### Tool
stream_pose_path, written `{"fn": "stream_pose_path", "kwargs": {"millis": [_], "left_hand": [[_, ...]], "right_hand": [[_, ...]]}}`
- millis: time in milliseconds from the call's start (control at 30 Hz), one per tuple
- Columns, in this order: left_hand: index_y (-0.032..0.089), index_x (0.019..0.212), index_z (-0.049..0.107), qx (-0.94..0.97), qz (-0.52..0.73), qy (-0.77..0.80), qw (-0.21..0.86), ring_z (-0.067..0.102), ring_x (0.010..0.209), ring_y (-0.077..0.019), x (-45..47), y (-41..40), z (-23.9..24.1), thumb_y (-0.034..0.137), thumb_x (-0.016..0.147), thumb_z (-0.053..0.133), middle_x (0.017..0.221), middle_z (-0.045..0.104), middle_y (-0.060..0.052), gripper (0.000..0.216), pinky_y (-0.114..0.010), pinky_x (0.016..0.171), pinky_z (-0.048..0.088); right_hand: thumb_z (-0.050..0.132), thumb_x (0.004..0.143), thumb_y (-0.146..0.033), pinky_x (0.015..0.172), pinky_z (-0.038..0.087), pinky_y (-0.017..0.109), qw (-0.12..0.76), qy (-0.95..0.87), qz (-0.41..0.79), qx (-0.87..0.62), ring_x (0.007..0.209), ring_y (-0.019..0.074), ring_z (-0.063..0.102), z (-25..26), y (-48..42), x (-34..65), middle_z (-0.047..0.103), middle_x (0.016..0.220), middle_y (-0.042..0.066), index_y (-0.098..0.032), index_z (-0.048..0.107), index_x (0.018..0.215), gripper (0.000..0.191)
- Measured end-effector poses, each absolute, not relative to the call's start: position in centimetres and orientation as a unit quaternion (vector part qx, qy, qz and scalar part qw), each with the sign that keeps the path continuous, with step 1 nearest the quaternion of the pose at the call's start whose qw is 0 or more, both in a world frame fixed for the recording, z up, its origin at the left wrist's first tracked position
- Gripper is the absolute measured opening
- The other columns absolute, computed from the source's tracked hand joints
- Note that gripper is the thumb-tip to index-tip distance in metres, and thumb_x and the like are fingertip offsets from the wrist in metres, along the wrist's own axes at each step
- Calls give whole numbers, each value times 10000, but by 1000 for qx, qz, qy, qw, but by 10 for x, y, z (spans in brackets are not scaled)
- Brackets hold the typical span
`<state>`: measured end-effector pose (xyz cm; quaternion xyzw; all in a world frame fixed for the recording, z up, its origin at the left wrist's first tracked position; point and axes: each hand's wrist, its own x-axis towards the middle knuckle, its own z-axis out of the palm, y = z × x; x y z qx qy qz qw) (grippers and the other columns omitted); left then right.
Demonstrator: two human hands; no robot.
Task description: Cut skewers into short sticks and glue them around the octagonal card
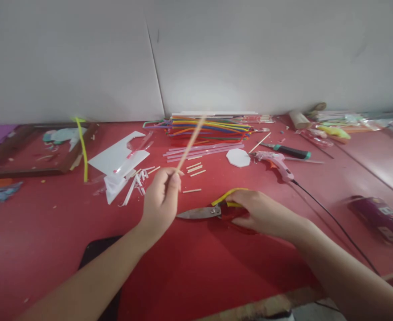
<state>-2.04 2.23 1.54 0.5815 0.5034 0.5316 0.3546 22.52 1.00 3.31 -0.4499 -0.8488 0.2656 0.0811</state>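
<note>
Over the near middle of the red counter, the left hand was closed on a pale stick, thumb against curled fingers. It had the stick by its near end, presumably so that most of the length stood free; the rest slanted up and away, leaning right, its far tip blurred. To the right and lower, the right hand lay over the handles of the scissors, but I could not tell whether it gripped them or only rested there. Something yellow showed at its fingers, perhaps part of the handles. The blades pointed left, towards the left hand, which seemed to suit a stick held on that side. So the stick rose beyond the left hand, well apart from the right one. Short sticks lay just past the blades, within easy reach, I judged. Farther right, the glue gun lay with its nozzle beside a white octagon, its cord trailing nearer, probably to leave the middle free.
</note>
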Motion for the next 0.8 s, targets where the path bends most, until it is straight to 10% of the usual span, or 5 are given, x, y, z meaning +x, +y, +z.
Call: {"fn": "stream_pose_path", "kwargs": {"millis": [433, 533, 800], "left_hand": [[179, 901, 590, 863, 260, 434, -10, 584, 669, -206, -4, 0, 9, 189, 967, 404, 725, 649, -24, 197, -278, 539, 375], [182, 836, 580, 884, 256, 390, -35, 552, 642, -198, -1, -3, 10, 153, 948, 417, 684, 623, -16, 199, -282, 535, 361], [169, 869, 583, 902, 200, 382, -30, 540, 637, -208, 0, -6, 9, 98, 910, 395, 684, 596, -30, 206, -298, 550, 409]], "right_hand": [[571, 828, -47, 785, 519, 338, 352, -897, 43, -264, 835, 185, 592, 31, -15, 205, 659, 910, 83, -136, 611, 1022, 217], [584, 861, -93, 917, 482, 444, 332, -880, -7, -339, 1016, 261, 581, 30, -16, 199, 660, 1076, 138, -117, 601, 1100, 241], [458, 939, -119, 701, 520, 317, 275, -889, 21, -367, 731, 185, 625, 18, -7, 200, 689, 789, 66, -135, 666, 920, 210]]}}
